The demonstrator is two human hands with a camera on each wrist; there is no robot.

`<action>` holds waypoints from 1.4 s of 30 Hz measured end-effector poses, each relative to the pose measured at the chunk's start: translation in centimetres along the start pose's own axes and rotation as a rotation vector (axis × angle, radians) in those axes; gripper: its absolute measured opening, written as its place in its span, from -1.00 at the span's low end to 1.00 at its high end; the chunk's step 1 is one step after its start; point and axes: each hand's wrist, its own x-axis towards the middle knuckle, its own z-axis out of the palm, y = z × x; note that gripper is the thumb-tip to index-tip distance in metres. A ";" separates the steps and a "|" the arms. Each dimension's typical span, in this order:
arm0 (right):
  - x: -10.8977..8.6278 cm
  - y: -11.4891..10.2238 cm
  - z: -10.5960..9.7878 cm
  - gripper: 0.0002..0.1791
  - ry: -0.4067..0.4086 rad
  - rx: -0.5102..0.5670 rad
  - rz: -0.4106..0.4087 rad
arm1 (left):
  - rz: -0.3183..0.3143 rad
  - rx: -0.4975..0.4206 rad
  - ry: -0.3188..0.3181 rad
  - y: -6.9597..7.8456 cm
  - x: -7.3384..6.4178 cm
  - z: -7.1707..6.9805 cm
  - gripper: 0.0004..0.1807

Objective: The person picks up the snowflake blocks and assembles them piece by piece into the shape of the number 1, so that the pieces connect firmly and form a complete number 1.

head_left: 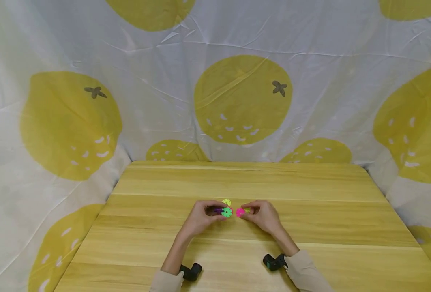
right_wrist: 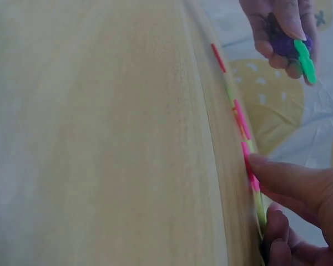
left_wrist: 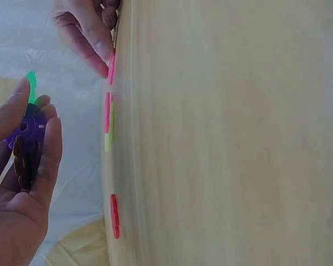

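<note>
head: left hand [head_left: 202, 215] holds green disc [head_left: 226, 212], right hand [head_left: 265, 215] pink disc [head_left: 240, 212].

Plastic discs [head_left: 224, 213], wooden bench [head_left: 310, 219], cloth backdrop [head_left: 157, 101]
The discs look smooth, the bench evenly grained, the backdrop creased and faintly glossy.

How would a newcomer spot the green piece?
Over the wooden table, find the person's left grip. The green notched disc is held there, facing the head camera. Its green sets it apart from the nearby purple piece, yellow piece and pink piece.
</note>
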 end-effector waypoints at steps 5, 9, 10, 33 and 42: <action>0.0 0.1 0.1 -0.80 -0.005 -0.032 -0.023 | 0.008 -0.024 -0.019 -0.1 0.0 0.0 -0.69; 0.0 0.1 0.2 -0.75 -0.009 -0.076 -0.040 | -0.003 -0.036 -0.020 -0.1 -0.1 0.0 -0.68; 0.0 0.0 0.2 -0.74 -0.011 -0.085 -0.039 | -0.005 -0.038 -0.021 -0.1 -0.1 0.0 -0.68; 0.1 -0.2 -0.2 -0.76 -0.001 0.061 -0.023 | -0.026 -0.026 -0.033 -0.3 0.0 -0.2 -0.69; -0.5 -0.2 -0.7 -0.83 -0.095 0.316 -0.060 | -0.010 -0.035 -0.061 0.1 -0.1 -0.2 -0.66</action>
